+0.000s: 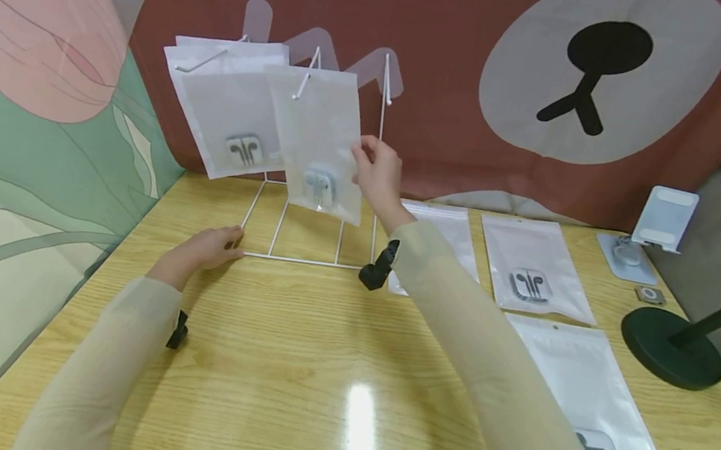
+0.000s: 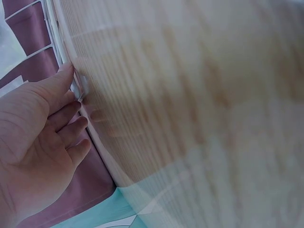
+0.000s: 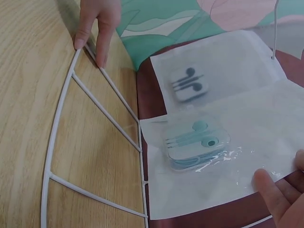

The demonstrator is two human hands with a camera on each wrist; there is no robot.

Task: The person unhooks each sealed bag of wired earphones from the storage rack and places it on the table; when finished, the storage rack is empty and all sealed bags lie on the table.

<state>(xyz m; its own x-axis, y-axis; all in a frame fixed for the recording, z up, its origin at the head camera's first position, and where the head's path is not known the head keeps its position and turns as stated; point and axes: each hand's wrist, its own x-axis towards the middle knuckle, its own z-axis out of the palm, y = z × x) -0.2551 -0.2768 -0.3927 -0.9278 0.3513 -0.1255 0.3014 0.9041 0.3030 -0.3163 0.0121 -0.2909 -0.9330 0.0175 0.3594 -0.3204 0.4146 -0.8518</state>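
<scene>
A white wire display rack (image 1: 302,261) stands on the table, with several prongs at its top. My left hand (image 1: 204,247) pinches the front left corner of its base; thumb and forefinger are on the wire (image 3: 61,107). From the middle prong hangs a white zip bag (image 1: 319,119) holding light-blue earphones (image 3: 197,145) in a clear case. My right hand (image 1: 381,176) pinches this bag's right edge. On the left prong hang white bags (image 1: 223,99), the front one showing dark earphones (image 3: 188,84). The right prong (image 1: 388,82) carries nothing.
On the table's right lie a bag (image 1: 444,231) partly behind my right arm, another bag with earphones (image 1: 534,265), and a larger bag (image 1: 585,373). Beyond them are a phone stand (image 1: 664,217), a small square device (image 1: 650,295) and a dark round stand base (image 1: 669,349).
</scene>
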